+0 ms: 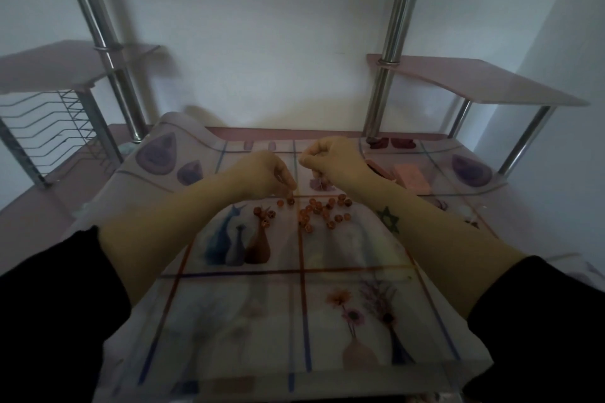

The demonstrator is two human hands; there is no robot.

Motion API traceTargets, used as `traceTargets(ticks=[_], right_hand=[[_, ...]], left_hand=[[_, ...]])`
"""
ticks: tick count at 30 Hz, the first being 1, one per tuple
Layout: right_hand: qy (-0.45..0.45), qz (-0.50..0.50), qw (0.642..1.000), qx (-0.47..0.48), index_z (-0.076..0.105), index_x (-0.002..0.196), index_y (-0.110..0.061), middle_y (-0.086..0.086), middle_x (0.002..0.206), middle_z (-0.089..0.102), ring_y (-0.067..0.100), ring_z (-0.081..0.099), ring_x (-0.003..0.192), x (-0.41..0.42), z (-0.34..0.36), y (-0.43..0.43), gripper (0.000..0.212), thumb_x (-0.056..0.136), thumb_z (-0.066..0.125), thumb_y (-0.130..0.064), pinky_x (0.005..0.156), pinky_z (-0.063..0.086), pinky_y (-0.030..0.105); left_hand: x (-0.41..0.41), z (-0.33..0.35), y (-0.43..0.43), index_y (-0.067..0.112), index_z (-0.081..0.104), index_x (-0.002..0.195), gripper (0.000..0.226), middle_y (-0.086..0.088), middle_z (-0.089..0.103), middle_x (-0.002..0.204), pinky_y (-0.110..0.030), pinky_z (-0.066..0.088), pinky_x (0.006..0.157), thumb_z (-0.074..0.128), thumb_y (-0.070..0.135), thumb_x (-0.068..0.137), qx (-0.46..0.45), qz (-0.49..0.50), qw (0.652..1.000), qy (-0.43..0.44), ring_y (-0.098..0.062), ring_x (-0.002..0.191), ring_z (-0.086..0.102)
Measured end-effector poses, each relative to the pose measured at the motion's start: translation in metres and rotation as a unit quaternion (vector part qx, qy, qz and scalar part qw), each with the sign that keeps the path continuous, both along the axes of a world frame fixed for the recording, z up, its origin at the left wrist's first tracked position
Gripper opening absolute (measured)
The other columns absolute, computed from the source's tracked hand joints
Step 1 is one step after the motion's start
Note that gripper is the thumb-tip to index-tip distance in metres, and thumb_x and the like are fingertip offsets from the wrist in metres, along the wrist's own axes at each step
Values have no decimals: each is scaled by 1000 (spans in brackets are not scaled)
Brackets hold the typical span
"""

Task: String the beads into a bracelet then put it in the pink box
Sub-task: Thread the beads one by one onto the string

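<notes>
Black sleeves [49, 298] run off-frame; right forearm [412, 209] partly hides the pink box [413, 177]

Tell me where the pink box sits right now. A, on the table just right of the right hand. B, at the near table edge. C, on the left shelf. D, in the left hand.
A: the pink box lies on the table just right of the right hand, farther back than the loose beads.
</notes>
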State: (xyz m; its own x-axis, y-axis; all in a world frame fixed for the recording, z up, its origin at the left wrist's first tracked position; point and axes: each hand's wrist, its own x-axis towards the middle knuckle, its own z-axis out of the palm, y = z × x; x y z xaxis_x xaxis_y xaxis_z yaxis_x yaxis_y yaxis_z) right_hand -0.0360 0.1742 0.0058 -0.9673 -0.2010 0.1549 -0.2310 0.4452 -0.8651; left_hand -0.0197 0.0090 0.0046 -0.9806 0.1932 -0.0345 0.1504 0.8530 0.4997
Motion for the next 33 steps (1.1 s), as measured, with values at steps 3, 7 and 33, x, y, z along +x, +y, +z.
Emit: traceTargets(ticks=[3,7,33], right_hand=[[-10,-1,1000,-3,63,71,-15,5,60,60,7,56,46,2,-5,1,18,88,69,-15,43,45,18],[-13,8,1000,-1,63,72,-13,12,71,63,26,64,70,3,-9,2,17,89,67,-12,66,58,36],[-15,13,1000,15,65,80,-7,-4,74,62,8,59,74,12,-17,5,10,89,65,-11,90,53,39]], left_hand=[[0,-4,6,29,71,84,8,18,64,70,-17,44,68,73,21,82,-44,-18,999,-10,3,70,59],[-3,-8,7,27,73,86,9,15,68,73,-19,46,70,74,20,81,-62,-31,997,-18,1,73,61],[-5,-24,8,30,70,89,10,11,68,89,-27,52,80,71,21,83,-84,-15,996,26,-7,80,62]])
